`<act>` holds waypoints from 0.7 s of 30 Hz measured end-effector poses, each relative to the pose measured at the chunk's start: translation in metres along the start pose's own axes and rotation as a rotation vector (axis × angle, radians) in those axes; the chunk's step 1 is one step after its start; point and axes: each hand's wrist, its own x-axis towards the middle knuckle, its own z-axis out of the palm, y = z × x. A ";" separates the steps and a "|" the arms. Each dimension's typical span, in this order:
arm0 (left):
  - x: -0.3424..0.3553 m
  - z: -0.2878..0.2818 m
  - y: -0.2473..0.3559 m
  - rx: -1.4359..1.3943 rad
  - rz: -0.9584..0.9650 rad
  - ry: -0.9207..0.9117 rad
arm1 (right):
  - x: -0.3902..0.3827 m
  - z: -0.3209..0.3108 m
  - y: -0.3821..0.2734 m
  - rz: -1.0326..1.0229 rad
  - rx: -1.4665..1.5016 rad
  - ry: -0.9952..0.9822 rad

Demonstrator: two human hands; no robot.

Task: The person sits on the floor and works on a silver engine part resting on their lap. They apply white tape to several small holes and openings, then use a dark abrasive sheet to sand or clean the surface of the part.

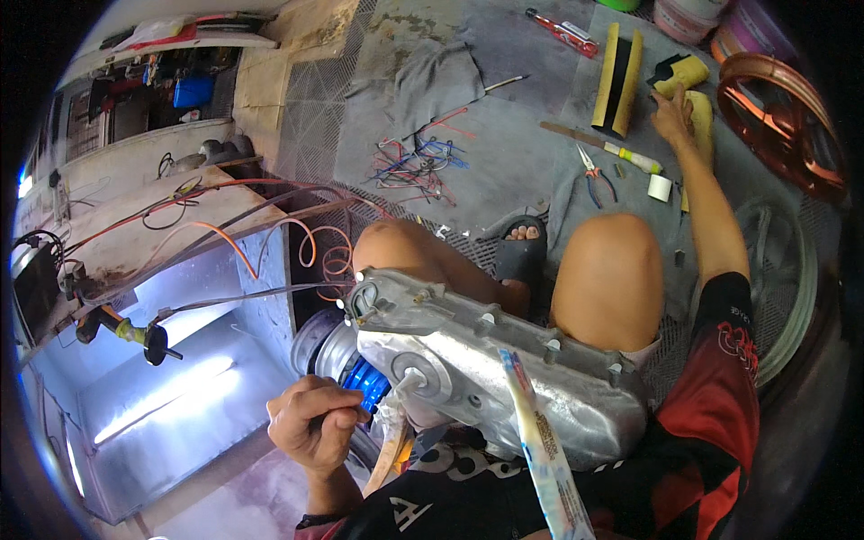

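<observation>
A silver metal engine cover (504, 360) lies across my lap, its face partly dull and partly shiny. Beside its left end, my left hand (317, 423) is closed in a pinch; I cannot make out anything between the fingertips. My right hand (673, 119) stretches far out over the floor, its fingers spread at the near edge of a curled yellow sandpaper sheet (681, 72). Another yellow sandpaper strip (698, 130) lies beside that hand. A long printed plastic wrapper strip (544, 450) overlaps the cover's near side.
Past my knees lie pliers (598, 178), a flat file (603, 144), a white roll (660, 187), a black-and-yellow sheet (617, 81) and tangled wire hooks (423, 166). A copper-coloured wheel rim (783, 126) stands right. Orange coiled hose (310, 243) and a grinder (126, 331) are left.
</observation>
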 end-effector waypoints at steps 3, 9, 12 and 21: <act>0.004 -0.002 -0.001 -0.007 -0.037 0.009 | 0.024 0.002 0.015 0.048 -0.076 -0.065; 0.005 -0.010 -0.011 0.000 -0.031 0.027 | 0.027 -0.018 0.028 0.004 0.078 0.236; 0.003 -0.016 -0.015 -0.011 0.016 0.033 | 0.025 -0.038 0.052 -0.176 -0.135 0.420; 0.004 -0.026 -0.014 -0.131 0.128 0.020 | -0.072 -0.166 0.051 -0.486 0.219 0.719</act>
